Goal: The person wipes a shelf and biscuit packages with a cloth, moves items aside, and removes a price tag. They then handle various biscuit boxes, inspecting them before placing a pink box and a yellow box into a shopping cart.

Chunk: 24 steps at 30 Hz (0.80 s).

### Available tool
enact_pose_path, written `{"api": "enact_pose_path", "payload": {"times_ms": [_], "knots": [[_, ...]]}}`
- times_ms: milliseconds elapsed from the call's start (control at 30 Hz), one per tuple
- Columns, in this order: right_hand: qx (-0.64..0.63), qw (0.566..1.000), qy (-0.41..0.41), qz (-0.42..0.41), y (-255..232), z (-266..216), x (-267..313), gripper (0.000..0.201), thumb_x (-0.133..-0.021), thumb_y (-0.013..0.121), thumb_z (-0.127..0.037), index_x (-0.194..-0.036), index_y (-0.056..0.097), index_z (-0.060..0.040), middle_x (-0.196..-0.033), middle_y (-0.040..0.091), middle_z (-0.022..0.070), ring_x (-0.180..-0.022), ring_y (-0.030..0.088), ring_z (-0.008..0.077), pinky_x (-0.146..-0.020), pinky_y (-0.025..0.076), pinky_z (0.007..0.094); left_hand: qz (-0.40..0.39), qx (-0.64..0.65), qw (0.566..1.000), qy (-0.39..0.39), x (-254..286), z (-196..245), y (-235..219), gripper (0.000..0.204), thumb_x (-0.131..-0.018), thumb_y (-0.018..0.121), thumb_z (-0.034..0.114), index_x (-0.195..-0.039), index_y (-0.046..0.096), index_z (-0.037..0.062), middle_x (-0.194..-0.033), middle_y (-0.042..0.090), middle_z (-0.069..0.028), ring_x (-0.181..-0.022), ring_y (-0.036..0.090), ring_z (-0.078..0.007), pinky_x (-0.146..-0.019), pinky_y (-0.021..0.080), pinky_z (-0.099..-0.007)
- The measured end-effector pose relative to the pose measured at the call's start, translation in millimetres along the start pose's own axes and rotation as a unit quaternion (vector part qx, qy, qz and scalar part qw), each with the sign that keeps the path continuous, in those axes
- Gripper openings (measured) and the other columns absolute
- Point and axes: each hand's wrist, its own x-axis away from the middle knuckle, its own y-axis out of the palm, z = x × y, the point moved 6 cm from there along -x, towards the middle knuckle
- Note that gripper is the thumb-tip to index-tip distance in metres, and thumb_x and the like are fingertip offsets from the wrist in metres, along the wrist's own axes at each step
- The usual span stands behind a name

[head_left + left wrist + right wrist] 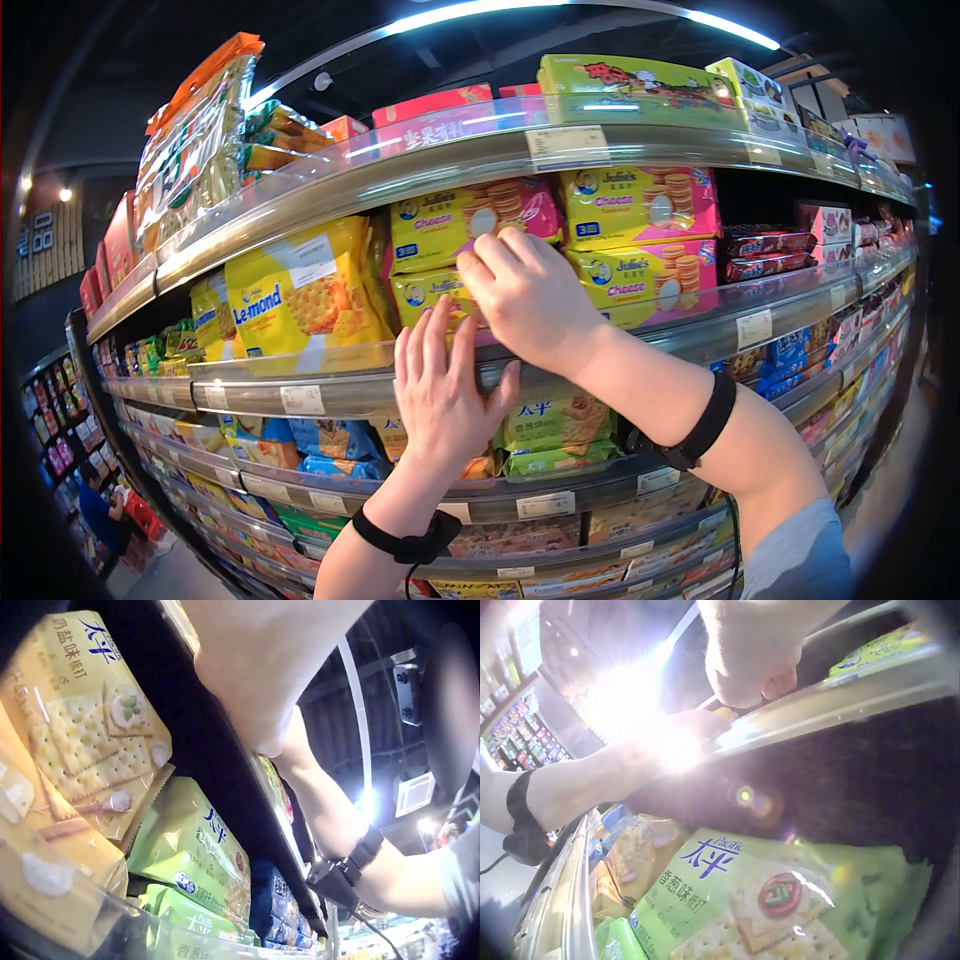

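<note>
Yellow-and-pink Julie's cheese sandwich packs (430, 222) are stacked two high on a shelf. My right hand (535, 300) curls its fingers at the front of the left stack, pinching a pack where upper and lower meet; the thumb is hidden. Below and left of it, my left hand (440, 390) has its fingers straight and raised, their tips over the lower pack's front and the palm before the shelf edge. The left wrist view shows part of the left hand (251, 667) at the top. In the right wrist view the right hand's fingers (780, 684) bend over the shelf lip.
Large yellow Le-mond packs (300, 290) stand left of the stack, another Julie's stack (640, 240) to its right. A clear lip and metal rail (350, 385) run along the shelf front. Green cracker packs (191, 840) lie below. A person (98, 512) is at the far lower left.
</note>
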Motion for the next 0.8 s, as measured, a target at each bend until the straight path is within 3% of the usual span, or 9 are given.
{"api": "enact_pose_path", "payload": {"times_ms": [67,167,367,467,600,667,767,800], "knots": [[-0.020,1.000,0.003,-0.014,-10,-2,4,0.027,-0.073,0.062,-0.012,-0.098,0.063,0.0002,-0.093,0.057,0.0088,-0.090,0.056,0.0239,-0.078,0.050,0.0333,-0.002,0.015,1.000,0.004,-1,0,-1,0.057,-0.077,0.069,0.033,-0.121,0.054,0.0000,-0.136,0.044,-0.0228,-0.125,0.040,-0.0417,-0.107,0.030,-0.0530],[-0.067,0.998,-0.003,0.012,-37,-4,17,0.033,-0.073,0.065,-0.012,-0.102,0.063,0.0017,-0.094,0.058,0.0095,-0.088,0.057,0.0253,-0.076,0.050,0.0351,0.007,0.023,1.000,0.003,1,-3,-1,0.061,-0.076,0.069,0.036,-0.127,0.054,0.0039,-0.135,0.046,-0.0227,-0.125,0.042,-0.0389,-0.106,0.031,-0.0518],[-0.075,0.994,0.077,0.013,-108,32,69,0.028,-0.071,0.068,-0.005,-0.099,0.065,-0.0017,-0.091,0.060,0.0090,-0.083,0.060,0.0269,-0.072,0.051,0.0368,0.015,0.046,0.999,0.008,6,7,-11,0.058,-0.080,0.063,0.030,-0.127,0.051,-0.0012,-0.138,0.043,-0.0246,-0.128,0.040,-0.0420,-0.107,0.027,-0.0554],[-0.009,0.994,0.106,0.012,-136,87,101,0.025,-0.073,0.063,0.003,-0.097,0.065,-0.0019,-0.091,0.061,0.0114,-0.082,0.060,0.0296,-0.073,0.050,0.0381,0.017,0.107,0.994,0.006,10,24,-14,0.055,-0.074,0.059,0.010,-0.127,0.051,-0.0004,-0.140,0.043,-0.0228,-0.131,0.038,-0.0404,-0.111,0.024,-0.0529],[0.068,0.980,0.183,-0.026,-168,187,135,0.020,-0.079,0.059,-0.001,-0.098,0.063,-0.0030,-0.095,0.059,0.0116,-0.089,0.058,0.0312,-0.078,0.048,0.0404,-0.021,0.118,0.993,0.017,12,55,-9,0.054,-0.070,0.059,0.008,-0.123,0.053,-0.0009,-0.140,0.043,-0.0231,-0.130,0.039,-0.0430,-0.110,0.025,-0.0537],[0.037,0.973,0.208,-0.096,-171,235,154,0.022,-0.087,0.058,-0.005,-0.109,0.061,0.0003,-0.111,0.060,0.0149,-0.104,0.059,0.0329,-0.088,0.048,0.0370,-0.026,0.120,0.992,0.025,11,71,-7,0.053,-0.069,0.060,0.008,-0.121,0.054,-0.0012,-0.139,0.043,-0.0235,-0.129,0.039,-0.0437,-0.110,0.026,-0.0538],[-0.090,0.930,0.309,-0.177,-164,290,167,0.023,-0.095,0.051,-0.011,-0.112,0.061,0.0008,-0.108,0.064,0.0141,-0.104,0.061,0.0284,-0.090,0.048,0.0354,-0.017,0.112,0.993,0.042,0,105,-3,0.049,-0.067,0.060,0.007,-0.115,0.057,-0.0015,-0.137,0.046,-0.0240,-0.128,0.041,-0.0454,-0.108,0.029,-0.0542],[-0.097,0.931,0.306,-0.175,-163,303,165,0.023,-0.095,0.051,-0.011,-0.112,0.061,0.0008,-0.108,0.064,0.0141,-0.104,0.061,0.0284,-0.090,0.048,0.0354,-0.030,0.123,0.991,0.050,-5,119,1,0.049,-0.066,0.061,0.007,-0.114,0.058,-0.0013,-0.136,0.047,-0.0236,-0.127,0.042,-0.0450,-0.108,0.030,-0.0545]]}}
